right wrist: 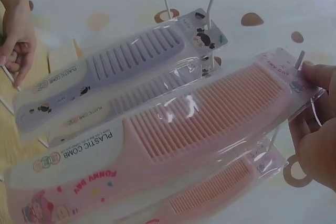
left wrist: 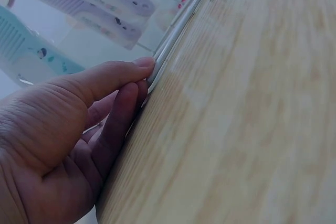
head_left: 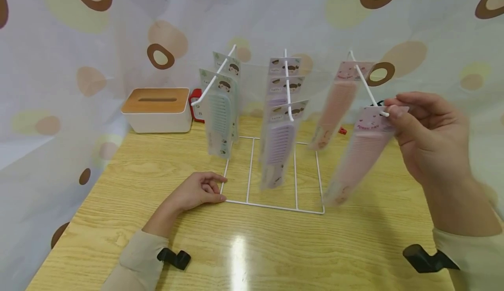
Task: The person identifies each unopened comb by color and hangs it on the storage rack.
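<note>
My right hand (head_left: 431, 135) pinches the top card of a packaged pink comb (right wrist: 210, 114) between thumb and fingers. The card sits at the tip of the right hook (head_left: 366, 85) of a white wire rack (head_left: 271, 206), and the comb hangs slanted below. Farther back on that hook hangs another pink comb (head_left: 339, 103). Purple combs (head_left: 280, 144) hang in a row on the middle hook, green combs (head_left: 219, 111) on the left one. Down at the rack's front left corner, my left hand (head_left: 198, 189) grips the base wire with thumb and fingertips.
A white tissue box (head_left: 161, 118) with a wooden lid stands at the back left of the wooden table (head_left: 315, 247). Beside it a red object (head_left: 197, 107) is partly hidden by the green combs. A small red piece (head_left: 342, 131) lies behind the rack, before a patterned curtain (head_left: 130, 33).
</note>
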`<state>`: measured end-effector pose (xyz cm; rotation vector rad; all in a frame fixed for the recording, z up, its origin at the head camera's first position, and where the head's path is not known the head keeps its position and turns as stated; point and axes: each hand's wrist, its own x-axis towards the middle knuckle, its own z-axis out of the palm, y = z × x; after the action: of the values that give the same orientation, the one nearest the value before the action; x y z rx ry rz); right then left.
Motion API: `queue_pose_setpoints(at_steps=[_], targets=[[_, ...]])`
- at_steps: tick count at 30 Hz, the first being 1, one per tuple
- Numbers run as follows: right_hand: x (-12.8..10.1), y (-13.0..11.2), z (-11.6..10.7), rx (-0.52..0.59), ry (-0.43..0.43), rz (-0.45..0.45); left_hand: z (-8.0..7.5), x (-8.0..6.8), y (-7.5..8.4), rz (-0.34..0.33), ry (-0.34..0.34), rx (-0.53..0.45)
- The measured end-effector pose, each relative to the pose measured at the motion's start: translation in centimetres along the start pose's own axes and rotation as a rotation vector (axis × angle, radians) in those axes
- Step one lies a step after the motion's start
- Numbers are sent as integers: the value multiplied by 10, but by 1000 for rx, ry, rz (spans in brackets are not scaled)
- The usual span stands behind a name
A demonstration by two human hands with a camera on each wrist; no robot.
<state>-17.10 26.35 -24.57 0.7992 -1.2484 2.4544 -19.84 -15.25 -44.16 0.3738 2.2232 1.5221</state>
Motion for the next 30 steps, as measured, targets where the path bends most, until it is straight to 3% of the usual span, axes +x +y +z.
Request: queue_pose_setpoints(at_steps=[4,10,17,25,30], targets=[[3,7,-6,-62,71,58,0,-2,-2,-9,5,0],[11,12,-16,-10,104,89,0,-1,-1,5,7,-3],[20,21,-23,-191,214,68,-1,1,0,9,2,0],[28,28,-38,-121,270,158,1,0,0,12,-6,-9],[27,27,-43,-119,222,153,0,0,1,15,-1,-2]])
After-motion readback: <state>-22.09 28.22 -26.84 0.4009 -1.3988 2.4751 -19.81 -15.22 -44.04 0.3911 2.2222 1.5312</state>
